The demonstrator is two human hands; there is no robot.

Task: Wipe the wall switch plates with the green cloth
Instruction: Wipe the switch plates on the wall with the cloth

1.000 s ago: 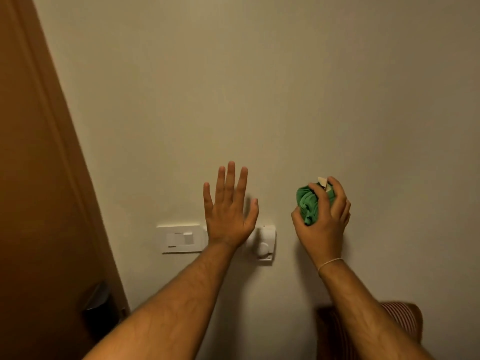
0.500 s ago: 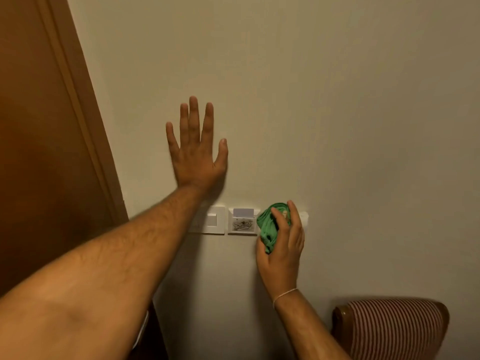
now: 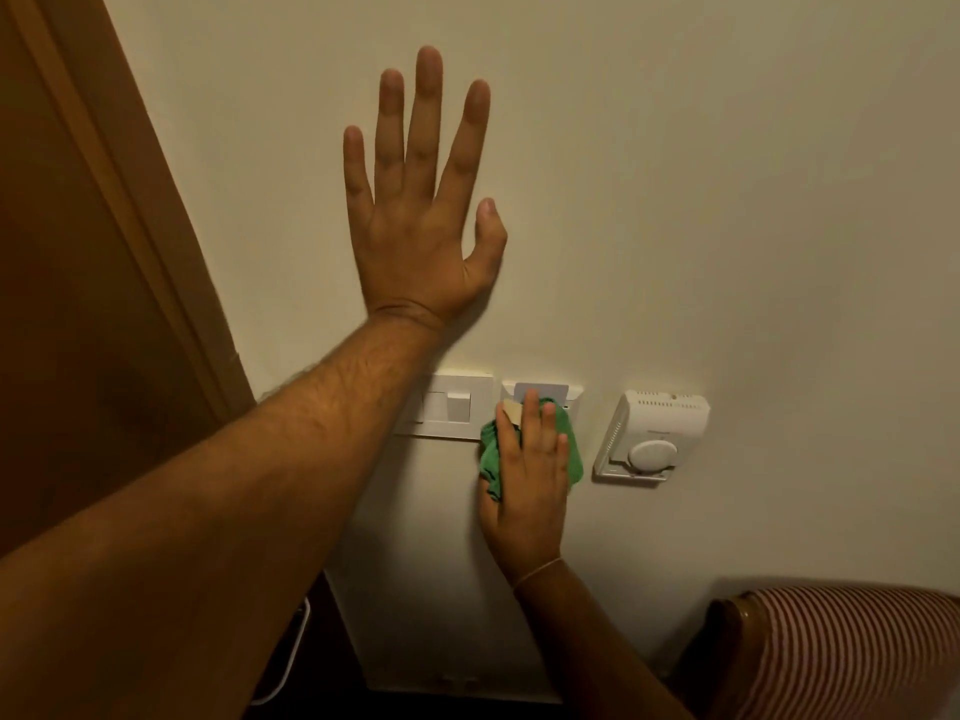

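Low in the centre of the frame, the right hand (image 3: pixel 527 475) presses the green cloth (image 3: pixel 569 454) flat-fingered over the middle switch plate (image 3: pixel 571 393). It looks soft and light; best bunched under the palm. The left hand (image 3: pixel 421 226) rests splayed on the wall, holding nothing.

Much of the switch row sits behind an arm and a cloth.

The left forearm (image 3: pixel 270 491) covers the left part of the switch plate (image 3: pixel 460 410). The green cloth (image 3: pixel 569 449) and right hand (image 3: pixel 530 491) hide most of the middle plate (image 3: pixel 540 391), so its face can't be read. The striped chair back (image 3: pixel 852 652) runs off the lower right edge, and the door (image 3: pixel 78 304) off the left.
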